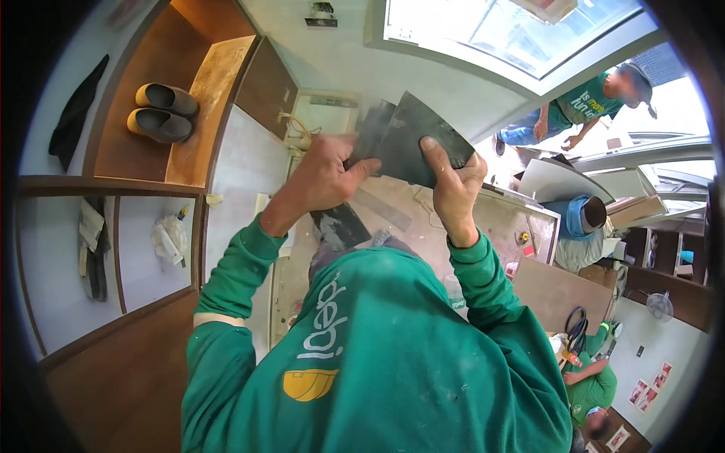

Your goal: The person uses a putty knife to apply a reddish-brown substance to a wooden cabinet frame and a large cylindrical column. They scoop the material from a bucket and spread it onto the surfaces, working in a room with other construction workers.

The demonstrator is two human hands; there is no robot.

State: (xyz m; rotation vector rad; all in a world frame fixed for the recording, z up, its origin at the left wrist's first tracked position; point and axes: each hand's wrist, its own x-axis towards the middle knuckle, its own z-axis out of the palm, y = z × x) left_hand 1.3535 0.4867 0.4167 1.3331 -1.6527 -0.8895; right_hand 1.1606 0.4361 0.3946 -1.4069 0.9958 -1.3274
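Note:
My right hand point(457, 185) grips a dark grey, flat, roughly square sheet point(415, 143) by its lower right edge, the thumb lying over its face. In my left hand point(328, 174), fingers closed, is a smaller dark flat piece point(371, 128), smeared by motion. Its upper part lies against or just beside the sheet's left edge; I cannot tell whether they touch. Below my left wrist, near my lap, a dark flat board point(340, 228) bears whitish smears. What supports that board is hidden.
Clogs point(162, 113) sit in a brown open cabinet at left, above white compartments with hanging items. A window point(513, 34) is at the upper right. One person point(585, 106) stands beyond it; another point(593, 385) is at lower right, near a brown panel point(555, 291) and a coiled black hose point(576, 328).

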